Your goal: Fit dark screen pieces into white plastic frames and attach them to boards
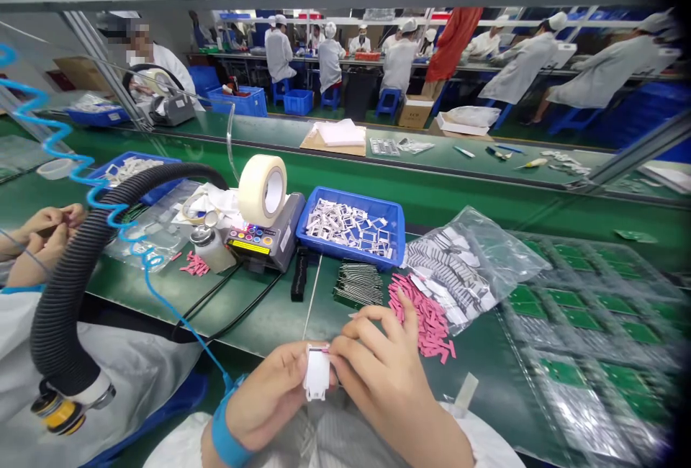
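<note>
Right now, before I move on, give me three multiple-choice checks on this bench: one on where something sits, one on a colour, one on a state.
1. Where is the tape roll?
A. On the floor
B. On a dispenser beside the blue tray
C. On the person's lap

2. What colour is the strap at the wrist of the left hand?
A. Red
B. Yellow
C. Blue

3. What state is the small white part in?
A. Held between both hands
B. Lying in a tray
C. Taped to the bench

1. B: the roll stands on the dispenser.
2. C: the band shows blue.
3. A: the right hand and left hand grip it.
</note>
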A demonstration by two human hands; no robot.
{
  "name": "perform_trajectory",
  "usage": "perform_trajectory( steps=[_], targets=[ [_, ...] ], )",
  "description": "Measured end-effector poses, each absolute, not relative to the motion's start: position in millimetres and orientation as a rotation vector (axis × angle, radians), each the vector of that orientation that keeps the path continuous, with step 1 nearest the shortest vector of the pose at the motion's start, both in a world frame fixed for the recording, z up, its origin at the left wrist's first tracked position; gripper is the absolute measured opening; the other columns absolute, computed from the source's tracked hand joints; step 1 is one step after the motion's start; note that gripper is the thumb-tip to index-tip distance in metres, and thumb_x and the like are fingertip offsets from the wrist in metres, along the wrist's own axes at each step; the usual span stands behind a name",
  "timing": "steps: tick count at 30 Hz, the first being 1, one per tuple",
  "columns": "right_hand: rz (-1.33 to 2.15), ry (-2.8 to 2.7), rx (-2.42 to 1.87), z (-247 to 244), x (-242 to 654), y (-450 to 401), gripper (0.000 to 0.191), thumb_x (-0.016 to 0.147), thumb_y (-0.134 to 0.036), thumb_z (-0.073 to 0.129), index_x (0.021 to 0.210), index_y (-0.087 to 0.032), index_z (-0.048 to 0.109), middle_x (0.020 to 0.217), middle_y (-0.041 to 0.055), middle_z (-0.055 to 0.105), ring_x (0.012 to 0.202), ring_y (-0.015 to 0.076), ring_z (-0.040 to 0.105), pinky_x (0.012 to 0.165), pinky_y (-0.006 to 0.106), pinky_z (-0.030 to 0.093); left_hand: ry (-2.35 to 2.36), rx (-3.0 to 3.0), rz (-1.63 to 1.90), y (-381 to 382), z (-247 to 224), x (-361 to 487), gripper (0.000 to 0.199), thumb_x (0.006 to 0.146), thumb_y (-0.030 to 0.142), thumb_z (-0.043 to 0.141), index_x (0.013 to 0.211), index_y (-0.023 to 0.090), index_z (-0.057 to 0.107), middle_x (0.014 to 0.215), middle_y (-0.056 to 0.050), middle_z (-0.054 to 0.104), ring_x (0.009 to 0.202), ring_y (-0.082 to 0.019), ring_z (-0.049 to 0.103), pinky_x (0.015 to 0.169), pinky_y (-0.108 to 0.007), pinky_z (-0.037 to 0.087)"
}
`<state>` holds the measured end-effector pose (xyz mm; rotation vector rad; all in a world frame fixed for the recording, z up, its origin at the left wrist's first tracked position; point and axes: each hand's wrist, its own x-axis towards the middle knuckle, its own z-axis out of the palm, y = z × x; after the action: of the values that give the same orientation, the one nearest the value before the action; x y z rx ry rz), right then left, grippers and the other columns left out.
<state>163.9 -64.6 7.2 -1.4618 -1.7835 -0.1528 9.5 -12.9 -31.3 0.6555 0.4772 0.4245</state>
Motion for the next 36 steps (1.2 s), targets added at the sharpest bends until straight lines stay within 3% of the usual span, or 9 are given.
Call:
perform_trajectory(
  steps=[6, 11, 15, 21, 24, 27, 29, 32, 36],
  targets=[
    [-0.046, -1.773, -1.421, 5, 151, -57, 0.019, 0.088, -0.016, 0.05, 0.073, -0.02, 0.06, 0.069, -0.0014, 0.059, 0.08, 0.017, 0.049, 0.106, 0.058, 0.01, 0.495, 0.695, 0.446, -10, -28, 6, 0.031, 0.074, 0.044, 0.068, 0.079, 0.014, 0.07, 0.069, -0.002, 0.053, 0.066, -0.01, 0.043, 0.064, -0.022, 0.034],
    [0.911, -1.418, -1.245, -15, 149, -42, 0.014, 0.081, -0.035, 0.065, 0.089, -0.025, 0.065, 0.09, 0.0023, 0.057, 0.088, 0.0177, 0.054, 0.089, 0.04, 0.042, 0.579, 0.811, 0.446, -3, -32, -9, 0.038, 0.069, 0.05, 0.07, 0.078, 0.014, 0.072, 0.071, -0.004, 0.057, 0.069, -0.013, 0.046, 0.067, -0.024, 0.035],
    [1.295, -1.218, -1.061, -25, 146, -37, 0.028, 0.079, -0.047, 0.064, 0.094, -0.024, 0.068, 0.087, 0.0029, 0.06, 0.084, 0.0163, 0.057, 0.079, 0.032, 0.045, 0.618, 0.891, 0.378, 3, -35, -21, 0.039, 0.068, 0.05, 0.071, 0.073, 0.012, 0.073, 0.064, -0.004, 0.058, 0.061, -0.012, 0.044, 0.061, -0.025, 0.032],
    [1.149, -1.66, -0.933, -18, 158, -32, 0.039, 0.078, -0.057, 0.06, 0.104, -0.03, 0.069, 0.098, 0.0045, 0.062, 0.091, 0.0184, 0.055, 0.087, 0.039, 0.038, 0.448, 0.768, 0.287, 6, -28, -18, 0.055, 0.062, 0.063, 0.068, 0.061, 0.008, 0.071, 0.058, -0.005, 0.056, 0.053, -0.01, 0.045, 0.055, -0.024, 0.033],
    [0.956, -1.759, -0.973, -19, 164, -27, 0.045, 0.072, -0.066, 0.059, 0.092, -0.028, 0.072, 0.08, 0.0015, 0.059, 0.08, 0.0173, 0.052, 0.093, 0.043, 0.032, 0.494, 0.788, 0.267, 7, -25, -21, 0.055, 0.068, 0.063, 0.063, 0.079, 0.009, 0.073, 0.065, -0.009, 0.063, 0.061, -0.016, 0.055, 0.062, -0.027, 0.041],
    [0.792, -1.767, -1.072, -23, 163, -23, 0.048, 0.071, -0.069, 0.056, 0.085, -0.025, 0.071, 0.075, 0.0004, 0.056, 0.077, 0.0171, 0.052, 0.097, 0.046, 0.026, 0.737, 1.146, 0.442, 9, -25, -31, 0.05, 0.081, 0.056, 0.051, 0.108, 0.017, 0.067, 0.092, -0.012, 0.07, 0.09, -0.024, 0.061, 0.083, -0.037, 0.045],
    [0.727, -1.768, -1.14, -25, 160, -22, 0.049, 0.074, -0.069, 0.053, 0.085, -0.023, 0.069, 0.077, 0.0011, 0.057, 0.078, 0.0178, 0.053, 0.097, 0.047, 0.025, 0.841, 1.588, 0.623, 9, -26, -38, 0.045, 0.083, 0.049, 0.053, 0.119, 0.024, 0.061, 0.108, -0.01, 0.068, 0.108, -0.026, 0.055, 0.101, -0.046, 0.035],
    [0.648, -1.772, -1.256, -27, 153, -21, 0.047, 0.079, -0.066, 0.051, 0.084, -0.022, 0.067, 0.079, 0.0022, 0.058, 0.079, 0.0188, 0.054, 0.095, 0.047, 0.027, 0.876, 2.159, 0.773, 7, -29, -43, 0.037, 0.082, 0.032, 0.059, 0.119, 0.033, 0.059, 0.112, -0.003, 0.069, 0.117, -0.026, 0.05, 0.111, -0.057, 0.01],
    [0.544, -1.777, -1.367, -26, 137, -15, 0.034, 0.081, -0.054, 0.059, 0.084, -0.022, 0.067, 0.078, 0.0017, 0.06, 0.079, 0.018, 0.053, 0.097, 0.049, 0.024, 0.972, 2.14, 0.838, 3, -32, -43, 0.037, 0.082, 0.018, 0.056, 0.116, 0.034, 0.062, 0.109, 0.0, 0.071, 0.111, -0.025, 0.055, 0.113, -0.056, 0.005]
  ],
)
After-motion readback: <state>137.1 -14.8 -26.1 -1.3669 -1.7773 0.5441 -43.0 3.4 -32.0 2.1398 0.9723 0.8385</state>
